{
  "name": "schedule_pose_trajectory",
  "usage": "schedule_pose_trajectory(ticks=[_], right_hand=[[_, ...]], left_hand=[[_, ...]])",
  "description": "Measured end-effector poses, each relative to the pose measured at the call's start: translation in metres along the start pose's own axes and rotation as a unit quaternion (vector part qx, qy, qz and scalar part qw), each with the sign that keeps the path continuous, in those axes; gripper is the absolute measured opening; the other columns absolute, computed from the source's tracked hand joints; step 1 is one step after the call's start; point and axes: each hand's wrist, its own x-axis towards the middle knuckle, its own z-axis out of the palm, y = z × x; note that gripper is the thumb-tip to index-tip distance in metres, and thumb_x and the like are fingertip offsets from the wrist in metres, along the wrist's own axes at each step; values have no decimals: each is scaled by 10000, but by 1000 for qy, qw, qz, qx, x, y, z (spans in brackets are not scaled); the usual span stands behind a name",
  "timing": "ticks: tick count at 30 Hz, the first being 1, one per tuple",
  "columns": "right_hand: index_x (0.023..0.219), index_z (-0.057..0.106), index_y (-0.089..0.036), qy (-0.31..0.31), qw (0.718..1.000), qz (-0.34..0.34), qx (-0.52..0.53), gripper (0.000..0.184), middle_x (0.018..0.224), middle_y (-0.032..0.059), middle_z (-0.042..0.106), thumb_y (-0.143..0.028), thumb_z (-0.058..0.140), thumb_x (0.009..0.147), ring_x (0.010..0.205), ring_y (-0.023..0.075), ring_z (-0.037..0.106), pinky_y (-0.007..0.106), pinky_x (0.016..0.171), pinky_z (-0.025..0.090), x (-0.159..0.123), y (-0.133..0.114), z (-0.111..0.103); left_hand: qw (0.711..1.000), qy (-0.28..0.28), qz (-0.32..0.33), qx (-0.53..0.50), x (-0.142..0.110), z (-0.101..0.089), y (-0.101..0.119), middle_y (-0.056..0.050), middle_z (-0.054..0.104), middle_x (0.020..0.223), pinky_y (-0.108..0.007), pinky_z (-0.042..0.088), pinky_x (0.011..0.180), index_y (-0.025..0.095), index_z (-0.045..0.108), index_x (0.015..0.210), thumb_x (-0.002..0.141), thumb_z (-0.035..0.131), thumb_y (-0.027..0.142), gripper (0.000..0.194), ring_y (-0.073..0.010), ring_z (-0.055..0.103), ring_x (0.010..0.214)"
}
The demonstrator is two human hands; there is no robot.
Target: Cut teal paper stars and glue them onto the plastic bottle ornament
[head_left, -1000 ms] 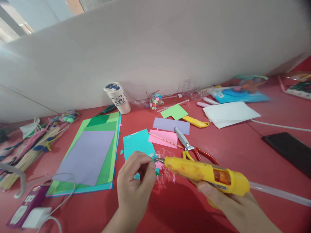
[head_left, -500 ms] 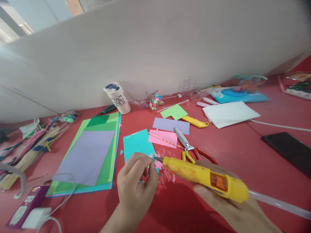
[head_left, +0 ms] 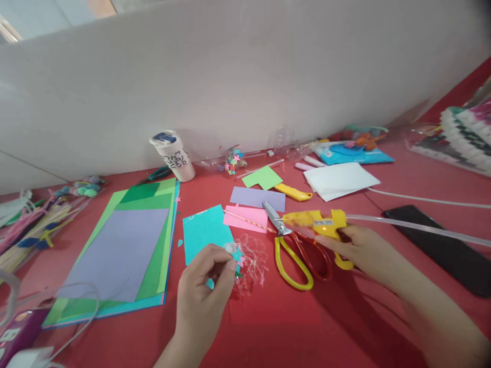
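Note:
My left hand (head_left: 205,286) pinches a small turquoise star (head_left: 238,254) between thumb and forefinger. A tangle of clear curled plastic (head_left: 255,258) with pink and green stars lies just behind and right of these fingertips; whether it is attached to the pinched star I cannot tell. My right hand (head_left: 356,245) grips a yellow glue gun (head_left: 326,221) with a long clear glue stick (head_left: 406,231) out of its back. The gun's nozzle points left, above the scissors (head_left: 283,229) with one yellow and one red handle. Left of them lies a turquoise sheet (head_left: 207,230).
Stacked coloured sheets (head_left: 118,250) cover the left of the red table. Behind stand a white tumbler (head_left: 174,156) and a star-covered piece (head_left: 233,161). A yellow cutter (head_left: 293,192), folded white paper (head_left: 341,180) and a black phone (head_left: 437,245) lie to the right.
My right hand has drawn the glue gun away to the right, from the left fingertips to above the scissors. The left hand keeps its pinch. The view has shifted somewhat to the right.

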Motion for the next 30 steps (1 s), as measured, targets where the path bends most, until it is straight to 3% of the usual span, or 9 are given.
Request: schedule_pose_trajectory(ticks=[5,11,14,16,18,20,22,24,30], right_hand=[[563,399,-258,27,996,-9,-88,410,546,50,568,-548,368,851,492,221,559,313,470,385,10,10,10],[561,400,-255,71,982,-57,-166,317,638,115,618,-423,453,824,616,288,612,333,524,368,20,26,3],[632,459,-233,126,975,-67,-172,240,690,147,623,-372,466,827,619,304,607,332,502,346,17,19,-3],[708,495,-214,162,971,-82,-156,229,727,159,623,-376,441,861,620,303,601,334,490,350,9,4,-5],[786,520,-216,171,971,-125,-113,200,748,107,632,-377,451,883,621,254,600,318,499,400,-6,-18,-2],[801,534,-238,126,966,-219,-50,128,758,30,631,-300,473,894,612,170,595,264,536,460,-22,-43,3],[862,545,-232,77,913,-390,89,93,817,25,633,-163,496,899,721,154,606,260,652,494,-36,-64,11],[945,550,-227,49,869,-471,145,150,888,37,642,-91,518,891,826,157,602,267,739,498,-44,-77,19],[953,586,-212,12,845,-495,201,139,895,51,652,-92,537,901,817,157,594,267,748,493,-45,-85,29]], left_hand=[[997,-78,17,17,-3,1,-3,34,486,637,-215,368,542,206,522,658,827,506,151,179,-103,445,589],[996,-87,8,5,-6,7,-1,38,480,619,-216,346,547,202,518,638,812,509,156,181,-99,419,577],[994,-103,-24,-19,-7,9,1,34,475,606,-217,349,540,196,531,621,787,535,183,166,-100,416,571],[989,-108,-84,-58,-7,11,3,32,487,594,-213,338,506,191,544,615,770,548,215,157,-91,411,535],[973,-121,-166,-107,-7,13,5,33,509,571,-202,305,449,186,550,612,750,563,251,153,-73,397,472],[948,-139,-238,-158,-6,14,6,33,535,549,-188,260,397,181,550,613,723,583,270,145,-54,380,412],[924,-152,-283,-208,-5,13,8,36,545,528,-176,224,366,178,544,609,697,598,273,141,-40,365,374],[905,-161,-305,-247,-4,10,9,42,539,509,-167,200,351,174,537,601,680,602,268,138,-28,351,354],[866,-203,-361,-279,-4,7,8,45,499,471,-171,125,334,174,512,602,638,560,260,105,-19,302,331]])
